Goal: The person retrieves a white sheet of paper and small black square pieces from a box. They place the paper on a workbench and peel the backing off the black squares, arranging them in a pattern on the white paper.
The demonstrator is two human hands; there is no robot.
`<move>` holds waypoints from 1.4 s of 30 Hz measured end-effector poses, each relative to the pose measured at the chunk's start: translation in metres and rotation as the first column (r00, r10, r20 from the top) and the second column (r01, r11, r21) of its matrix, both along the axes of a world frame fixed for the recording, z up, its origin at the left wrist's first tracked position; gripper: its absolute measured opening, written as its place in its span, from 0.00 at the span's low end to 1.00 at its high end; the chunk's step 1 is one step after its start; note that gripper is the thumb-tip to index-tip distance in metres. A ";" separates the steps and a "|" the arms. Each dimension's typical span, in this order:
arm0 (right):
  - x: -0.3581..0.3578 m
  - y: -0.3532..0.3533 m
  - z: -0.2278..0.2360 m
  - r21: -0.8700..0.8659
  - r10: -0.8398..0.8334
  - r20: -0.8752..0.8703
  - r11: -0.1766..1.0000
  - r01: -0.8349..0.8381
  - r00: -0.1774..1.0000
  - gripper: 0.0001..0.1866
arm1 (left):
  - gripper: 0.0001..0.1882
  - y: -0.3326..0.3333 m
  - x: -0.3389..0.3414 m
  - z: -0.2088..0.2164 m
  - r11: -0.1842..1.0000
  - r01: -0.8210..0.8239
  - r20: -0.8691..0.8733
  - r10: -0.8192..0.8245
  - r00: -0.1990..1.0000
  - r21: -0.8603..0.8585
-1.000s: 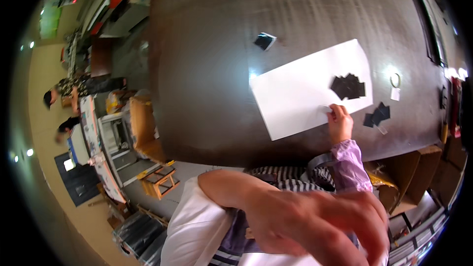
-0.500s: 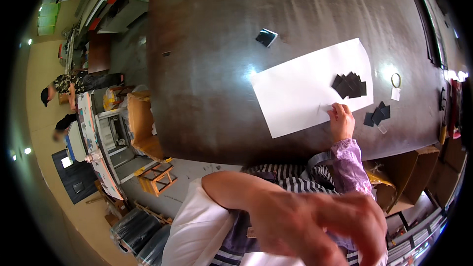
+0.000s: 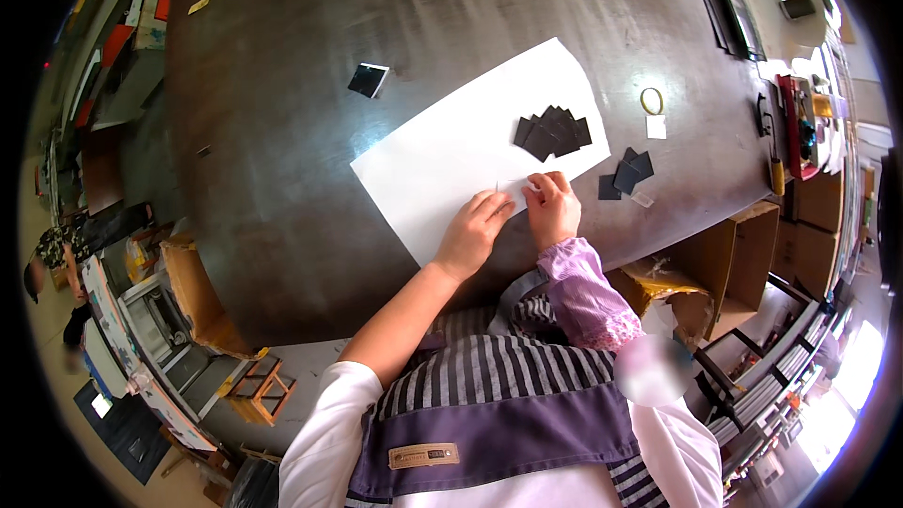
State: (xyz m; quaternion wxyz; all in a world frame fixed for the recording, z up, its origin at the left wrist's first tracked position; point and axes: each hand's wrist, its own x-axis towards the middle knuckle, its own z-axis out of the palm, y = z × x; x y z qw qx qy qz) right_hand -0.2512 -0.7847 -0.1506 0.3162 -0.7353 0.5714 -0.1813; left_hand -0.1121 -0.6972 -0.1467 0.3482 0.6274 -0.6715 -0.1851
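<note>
A large white sheet of paper [image 3: 437, 155] lies slanted on the dark table, with both my hands over its near edge. My left hand [image 3: 470, 233] is closed in a pinch; a thin sliver shows at its fingertips, too small to name. Close beside it, my right hand [image 3: 553, 212] has thumb and fingers pinched together, and whatever they hold is hidden. Just beyond the right hand, a fanned cluster of small black squares [image 3: 553, 134] rests on the paper. More dark square pieces [image 3: 633, 169] lie on the table to the right, next to a small clear piece [image 3: 642, 198].
A dark glossy square [image 3: 367, 80] lies beyond the paper on the table [image 3: 282, 179]. At the right are a yellowish ring [image 3: 651, 101] and a small white square [image 3: 656, 126]. Cardboard boxes [image 3: 748, 263] stand below the right edge. Another person [image 3: 66, 249] is far left.
My left hand has come up from low in front of me to the paper, beside my right hand. The view has shifted, so the table appears further left.
</note>
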 end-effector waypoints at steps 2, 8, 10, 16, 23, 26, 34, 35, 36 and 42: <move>0.003 0.002 -0.003 -0.046 0.007 -0.054 0.999 -0.009 0.999 0.05 | 0.15 -0.001 0.000 -0.005 1.000 0.029 0.020 -0.029 0.999 0.009; 0.011 0.009 -0.002 -0.160 -0.048 -0.131 0.987 0.026 0.990 0.04 | 0.16 0.004 -0.002 -0.004 0.998 0.030 0.034 -0.032 0.999 0.056; 0.012 0.010 -0.002 -0.180 -0.049 -0.143 0.983 0.022 0.989 0.03 | 0.17 0.005 -0.002 -0.003 0.997 0.042 0.056 -0.046 0.997 0.069; -0.003 0.020 0.000 -0.383 0.191 -0.306 0.872 -0.304 0.933 0.07 | 0.18 0.005 -0.004 0.004 0.993 0.018 0.124 -0.032 0.992 0.115; -0.007 0.009 -0.002 -0.373 0.239 -0.204 0.878 -0.301 0.949 0.11 | 0.18 0.008 -0.008 -0.001 0.989 -0.041 0.164 0.018 0.986 0.140; -0.011 0.028 -0.002 -0.329 0.308 -0.215 0.871 -0.366 0.927 0.14 | 0.18 0.009 -0.008 0.002 0.987 -0.043 0.171 0.016 0.985 0.155; -0.007 0.015 -0.001 -0.340 0.231 -0.276 0.885 -0.319 0.933 0.15 | 0.20 0.009 -0.009 0.001 0.986 -0.047 0.172 0.020 0.985 0.158; -0.009 0.018 0.000 -0.326 0.239 -0.288 0.886 -0.330 0.927 0.15 | 0.20 0.009 -0.009 0.002 0.987 -0.045 0.173 0.018 0.985 0.156; -0.011 0.021 0.000 -0.312 0.247 -0.301 0.887 -0.340 0.921 0.15 | 0.20 0.009 -0.009 0.003 0.987 -0.043 0.181 0.014 0.983 0.155; -0.001 0.015 0.004 -0.283 0.196 -0.289 0.918 -0.279 0.937 0.09 | 0.21 0.012 -0.010 -0.002 0.985 -0.037 0.202 0.001 0.979 0.171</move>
